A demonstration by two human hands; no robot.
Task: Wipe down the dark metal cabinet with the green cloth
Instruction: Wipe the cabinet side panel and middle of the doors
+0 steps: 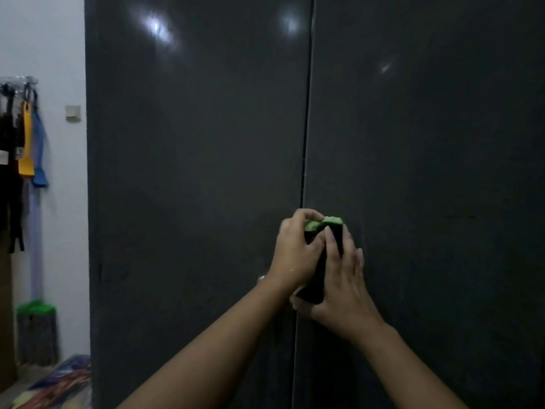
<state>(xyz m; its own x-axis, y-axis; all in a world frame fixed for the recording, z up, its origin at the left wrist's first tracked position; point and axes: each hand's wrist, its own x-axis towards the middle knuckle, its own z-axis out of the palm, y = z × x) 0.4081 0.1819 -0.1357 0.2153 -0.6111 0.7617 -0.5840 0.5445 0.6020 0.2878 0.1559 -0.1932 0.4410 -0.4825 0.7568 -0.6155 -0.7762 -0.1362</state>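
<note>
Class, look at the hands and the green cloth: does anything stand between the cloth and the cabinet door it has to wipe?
Nothing visible does. Both hands, left and right, hold the green cloth right in front of the dark cabinet, near the seam between its doors. How the cloth meets the door is hidden behind the hands.

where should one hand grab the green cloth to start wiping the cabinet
Grip the bunched top of the green cloth, coming from the front with the palm toward the cabinet. It peeks out above both hands, near the door seam, so that part is free.
</note>
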